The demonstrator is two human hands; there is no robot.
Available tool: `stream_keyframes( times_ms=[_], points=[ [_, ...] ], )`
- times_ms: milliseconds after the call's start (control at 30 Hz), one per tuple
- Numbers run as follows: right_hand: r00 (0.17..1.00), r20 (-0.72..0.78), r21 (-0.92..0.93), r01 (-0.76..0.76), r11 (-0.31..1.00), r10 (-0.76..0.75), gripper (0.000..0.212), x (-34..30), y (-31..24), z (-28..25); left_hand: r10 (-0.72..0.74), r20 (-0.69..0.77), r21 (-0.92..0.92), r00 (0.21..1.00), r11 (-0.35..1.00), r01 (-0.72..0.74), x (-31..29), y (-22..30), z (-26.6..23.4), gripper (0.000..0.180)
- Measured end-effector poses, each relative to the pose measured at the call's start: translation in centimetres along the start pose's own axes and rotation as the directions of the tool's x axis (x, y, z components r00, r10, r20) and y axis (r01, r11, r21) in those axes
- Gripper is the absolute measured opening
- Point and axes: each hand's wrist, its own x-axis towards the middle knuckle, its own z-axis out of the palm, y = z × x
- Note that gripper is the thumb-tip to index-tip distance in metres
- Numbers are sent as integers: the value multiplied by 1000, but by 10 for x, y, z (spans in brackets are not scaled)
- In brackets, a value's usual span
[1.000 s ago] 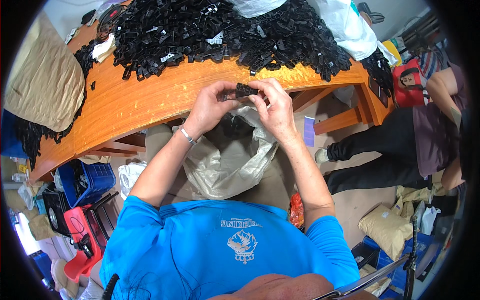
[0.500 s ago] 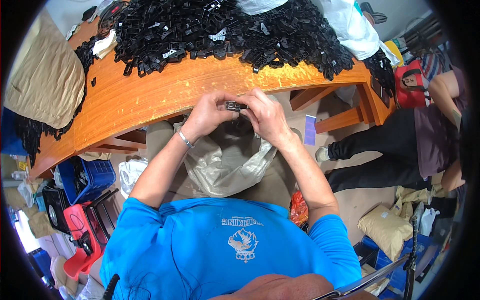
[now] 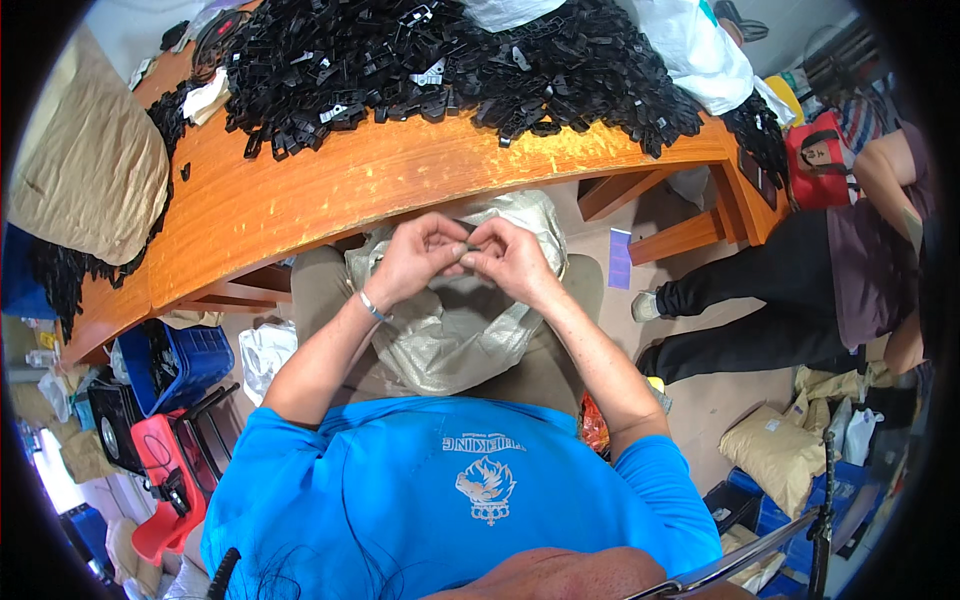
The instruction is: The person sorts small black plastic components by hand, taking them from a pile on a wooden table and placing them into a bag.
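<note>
My left hand and my right hand meet above my lap, fingertips pinched together. Between them is a small black plastic part, mostly covered by the fingers. Below the hands, a pale woven sack hangs with its mouth spread across my knees. A large heap of black plastic parts covers the far side of the wooden table, beyond my hands.
The table's front edge lies just past the sack. A brown paper bag stands at left, with a blue crate and a red chair lower down. Another person is at right, near a red bag.
Both hands have come down from the table edge toward me, over the sack's mouth. The black plastic part, plainer before, is now mostly hidden by fingers.
</note>
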Motion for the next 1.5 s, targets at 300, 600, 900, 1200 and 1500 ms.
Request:
stream_keyframes(
  times_ms=[300,600,900,1200,1500],
  points=[
    [932,-193,-516,168,840,-306,30,47,-21,-56,298,-27,717,954,671,-189,-1,28,-6,17],
    [795,-321,-858,-14,513,-515,50,122,-48,-55,732,86,996,676,-60,-62,138,101,-67,28],
    [754,-351,-811,52,583,-555,40,118,-41,-59,691,23,982,723,-152,114,152,89,-68,16],
    [684,-429,-701,159,695,-589,37,104,-33,-60,738,55,998,673,-13,-66,133,99,-60,20],
    [733,-399,-267,482,834,-552,29,54,-63,-1,254,-225,-77,941,958,-277,65,52,-35,39]
  ],
)
